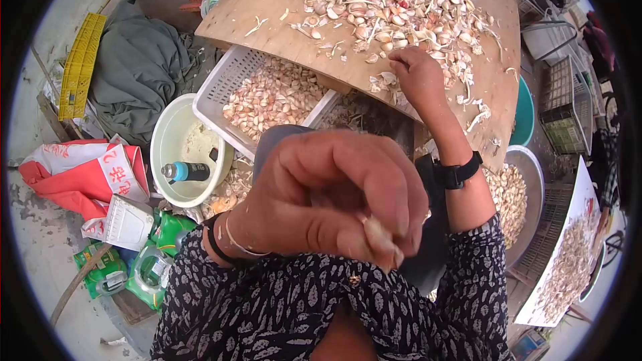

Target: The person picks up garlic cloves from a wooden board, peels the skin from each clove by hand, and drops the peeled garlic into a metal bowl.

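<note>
Close to the camera, my left hand (334, 190) is raised with its fingers curled, and a garlic clove (381, 241) is pinched between thumb and fingertips. My right hand (421, 80) is over the wooden board (247, 10), at the near side of a spread pile of loose garlic cloves (394, 0). Its fingers are bent together towards the cloves; whatever they hold, if anything, is hidden. Bits of dry skin and stems lie around it on the board.
Under the board's edge sits a white plastic crate (214, 90) of cloves. Left of it stands a pale basin (160, 140) holding a dark bottle (187, 171). A metal bowl (531, 180) of cloves is at right, near a white board (555, 254) spread with more garlic.
</note>
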The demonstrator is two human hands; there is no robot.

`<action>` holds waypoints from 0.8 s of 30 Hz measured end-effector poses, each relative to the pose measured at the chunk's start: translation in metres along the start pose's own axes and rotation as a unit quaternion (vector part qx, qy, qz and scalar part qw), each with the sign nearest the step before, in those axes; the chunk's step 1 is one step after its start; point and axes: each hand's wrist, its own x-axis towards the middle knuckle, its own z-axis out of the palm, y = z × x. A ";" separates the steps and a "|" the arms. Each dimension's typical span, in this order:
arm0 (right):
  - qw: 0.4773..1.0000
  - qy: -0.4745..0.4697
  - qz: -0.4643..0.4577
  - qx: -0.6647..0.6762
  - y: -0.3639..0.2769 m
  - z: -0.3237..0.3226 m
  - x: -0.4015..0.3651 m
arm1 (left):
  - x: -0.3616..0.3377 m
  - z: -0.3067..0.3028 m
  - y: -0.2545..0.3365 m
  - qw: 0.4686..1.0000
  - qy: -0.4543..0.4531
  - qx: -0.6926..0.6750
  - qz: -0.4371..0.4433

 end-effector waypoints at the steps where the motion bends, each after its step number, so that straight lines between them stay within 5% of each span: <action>1: 1.000 -0.010 -0.023 -0.005 -0.001 0.008 0.007 | 0.003 0.008 -0.001 0.989 -0.115 -0.096 0.020; 4: 0.994 -0.034 -0.075 -0.078 0.003 0.039 0.017 | 0.003 0.032 -0.009 0.975 -0.148 -0.090 0.141; 6: 0.989 -0.048 -0.089 -0.107 -0.002 0.045 0.026 | 0.014 0.042 -0.019 0.910 -0.114 -0.283 0.281; 7: 0.984 -0.056 -0.098 -0.141 -0.005 0.045 0.034 | 0.021 0.030 -0.027 0.909 -0.112 -0.145 0.374; 8: 0.977 -0.071 -0.102 -0.174 0.004 0.049 0.032 | 0.015 0.016 -0.024 0.913 -0.108 -0.141 0.368; 10: 0.979 -0.037 -0.112 -0.168 0.011 0.056 0.031 | 0.011 -0.005 0.001 0.918 -0.241 -0.049 0.312; 13: 0.985 -0.014 -0.103 -0.139 0.005 0.051 0.034 | 0.001 0.003 0.002 0.922 -0.195 -0.065 0.328; 15: 0.998 -0.001 0.041 0.055 0.004 0.040 0.035 | -0.010 0.021 -0.008 0.923 -0.146 -0.099 0.341; 16: 0.998 0.007 0.035 0.058 0.003 0.034 0.037 | -0.012 0.028 -0.012 0.922 -0.130 -0.113 0.348; 18: 0.903 -0.028 0.211 0.372 -0.002 0.022 0.026 | -0.017 0.041 -0.019 0.917 -0.095 -0.141 0.360; 21: 0.849 -0.003 0.238 0.472 -0.020 -0.001 0.016 | -0.011 0.039 -0.013 0.908 -0.066 -0.166 0.378; 23: 0.820 0.007 0.265 0.508 -0.020 -0.013 0.005 | 0.001 0.018 0.021 0.929 -0.077 -0.074 0.356; 24: 0.806 0.006 0.263 0.531 -0.018 -0.021 0.002 | -0.006 0.001 0.037 0.952 0.005 0.055 0.302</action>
